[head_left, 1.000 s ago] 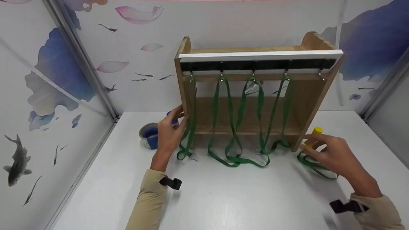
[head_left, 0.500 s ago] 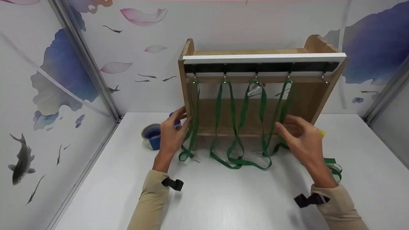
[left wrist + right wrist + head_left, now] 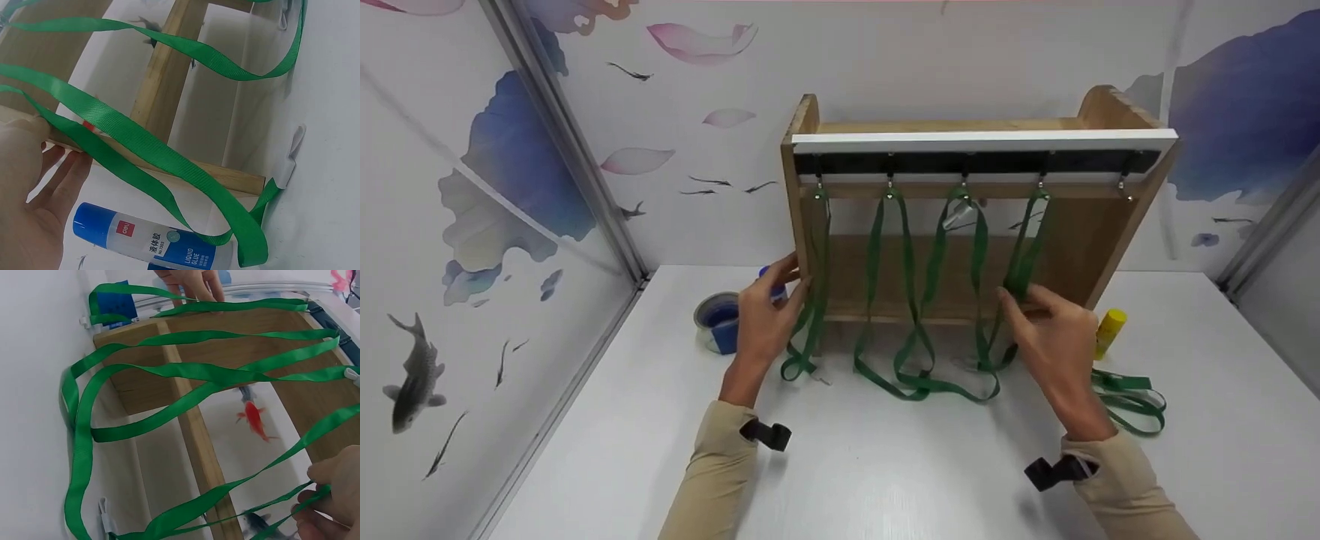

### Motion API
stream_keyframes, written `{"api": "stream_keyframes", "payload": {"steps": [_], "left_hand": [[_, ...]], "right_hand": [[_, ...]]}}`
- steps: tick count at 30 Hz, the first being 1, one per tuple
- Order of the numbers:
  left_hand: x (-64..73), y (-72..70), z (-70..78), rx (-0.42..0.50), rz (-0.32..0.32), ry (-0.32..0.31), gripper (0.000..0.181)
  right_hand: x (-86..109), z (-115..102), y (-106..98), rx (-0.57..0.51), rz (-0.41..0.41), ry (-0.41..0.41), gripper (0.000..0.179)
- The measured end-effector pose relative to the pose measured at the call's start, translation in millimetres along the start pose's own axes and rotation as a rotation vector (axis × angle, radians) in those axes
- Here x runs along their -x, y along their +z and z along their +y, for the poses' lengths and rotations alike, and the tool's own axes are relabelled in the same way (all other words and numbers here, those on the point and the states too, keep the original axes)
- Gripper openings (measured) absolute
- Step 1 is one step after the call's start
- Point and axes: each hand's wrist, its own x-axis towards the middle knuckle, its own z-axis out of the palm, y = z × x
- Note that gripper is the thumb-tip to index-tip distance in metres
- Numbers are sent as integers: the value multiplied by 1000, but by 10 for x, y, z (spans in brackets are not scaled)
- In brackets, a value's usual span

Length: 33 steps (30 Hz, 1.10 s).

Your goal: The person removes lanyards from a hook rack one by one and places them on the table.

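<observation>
A wooden rack (image 3: 1102, 232) with a white top strip and a row of metal hooks stands tilted on the table. Green lanyards (image 3: 911, 247) hang from several hooks, their lower loops lying on the tabletop. The hook at the far right (image 3: 1123, 184) bears none. My left hand (image 3: 765, 319) grips the rack's left side panel, thumb in front. With thumb and fingers, my right hand (image 3: 1054, 337) pinches the rightmost hanging lanyard (image 3: 1021, 274) partway down its straps. In the right wrist view its straps (image 3: 309, 492) run between the thumb and fingers.
A roll of blue tape (image 3: 716, 319) and a blue-capped liquid glue bottle (image 3: 152, 236) are left of the rack. Right of it stands a yellow glue tube (image 3: 1110, 334), with a loose green lanyard (image 3: 1125, 382) in front. Printed walls enclose the table.
My right hand has moved left from beside the yellow tube and the rack's right edge to the rightmost hanging lanyard, now pinching it. My left hand stays on the rack.
</observation>
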Motion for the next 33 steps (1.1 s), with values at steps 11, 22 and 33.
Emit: {"api": "stream_keyframes", "payload": {"steps": [11,22,33], "left_hand": [[-2,-3,-16,0,8,43,43],[10,-2,-16,4,-3,13,43],[3,-5,-10,17,-4,26,43]], "right_hand": [[8,2,-58,-35,169,-61,26],[-9,41,-28,-95,70,19,32],[0,24,-15,-122,3,11,30]]}}
